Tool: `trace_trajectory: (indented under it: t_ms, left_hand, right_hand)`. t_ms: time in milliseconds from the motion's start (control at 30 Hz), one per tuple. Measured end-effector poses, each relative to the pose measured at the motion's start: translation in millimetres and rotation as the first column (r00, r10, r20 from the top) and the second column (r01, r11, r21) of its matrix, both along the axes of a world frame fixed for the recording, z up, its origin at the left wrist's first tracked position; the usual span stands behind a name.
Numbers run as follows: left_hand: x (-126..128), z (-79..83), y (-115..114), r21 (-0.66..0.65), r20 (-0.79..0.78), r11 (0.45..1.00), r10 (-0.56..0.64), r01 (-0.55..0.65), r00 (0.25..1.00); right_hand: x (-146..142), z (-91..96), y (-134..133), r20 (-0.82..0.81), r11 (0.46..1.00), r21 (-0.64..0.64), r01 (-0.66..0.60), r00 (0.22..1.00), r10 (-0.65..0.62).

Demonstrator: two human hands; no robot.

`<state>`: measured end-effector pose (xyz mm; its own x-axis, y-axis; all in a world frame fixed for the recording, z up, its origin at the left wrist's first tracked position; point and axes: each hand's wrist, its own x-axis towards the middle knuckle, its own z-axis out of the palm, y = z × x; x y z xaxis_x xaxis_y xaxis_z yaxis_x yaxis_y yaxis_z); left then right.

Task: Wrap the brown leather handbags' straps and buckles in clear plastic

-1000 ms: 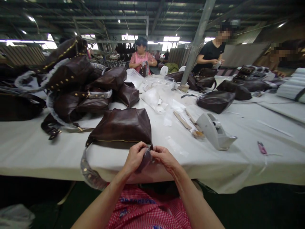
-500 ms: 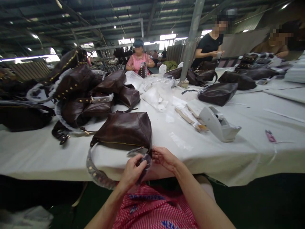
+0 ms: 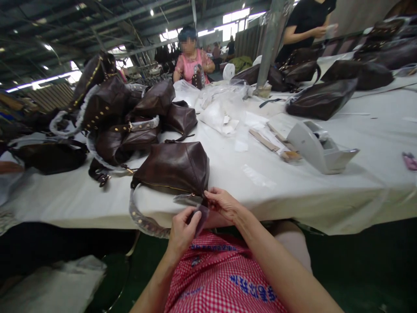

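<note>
A dark brown leather handbag (image 3: 172,167) lies at the table's front edge, its yellow-edged zipper facing me. Its gold-studded strap (image 3: 143,221), wrapped in clear plastic, loops down over the edge toward my left hand (image 3: 183,229). That hand is closed around the strap's wrapped end, with loose plastic film (image 3: 202,216) showing past the thumb. At the bag's near right corner, the fingers of my right hand (image 3: 224,204) pinch where the strap joins the bag; the exact bit between the fingertips is hidden. A plastic-covered tab (image 3: 187,199) hangs by the zipper end.
More brown handbags (image 3: 120,126) are piled at left. Plastic bags (image 3: 221,108) lie mid-table, with cardboard strips (image 3: 265,140) and a grey tape dispenser (image 3: 321,148) to the right. A metal post (image 3: 269,52) rises behind. A person in pink (image 3: 192,65) and one in black (image 3: 306,32) stand across the table.
The view has shifted down and to the right side's tilt has changed. My right fingers are now pinched at the bag's corner. My left hand still grips the strap end.
</note>
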<state>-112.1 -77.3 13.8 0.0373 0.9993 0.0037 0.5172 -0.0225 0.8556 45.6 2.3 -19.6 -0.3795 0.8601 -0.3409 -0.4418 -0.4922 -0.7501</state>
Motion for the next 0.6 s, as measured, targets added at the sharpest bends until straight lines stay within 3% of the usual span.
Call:
trace_trajectory:
  t_ms: [233, 433, 600]
  left_hand:
    - [11, 11.8, 8, 0.066, -0.119, 0.998, 0.028, -0.020, 0.993]
    - [19, 23.8, 14, 0.140, -0.322, 0.988, 0.107, -0.064, 0.941]
    - [14, 21.2, 24, 0.038, -0.402, 0.999, 0.050, -0.038, 0.914]
  right_hand:
    - [-7, -2.2, -6, 0.045, 0.997, 0.018, 0.070, 0.996, -0.071]
    - [-11, -3.4, -12, 0.043, 0.995, 0.029, 0.091, 0.995, -0.092]
    - [-9, -4.1, -24, 0.054, 0.998, -0.031, 0.052, 0.997, -0.050]
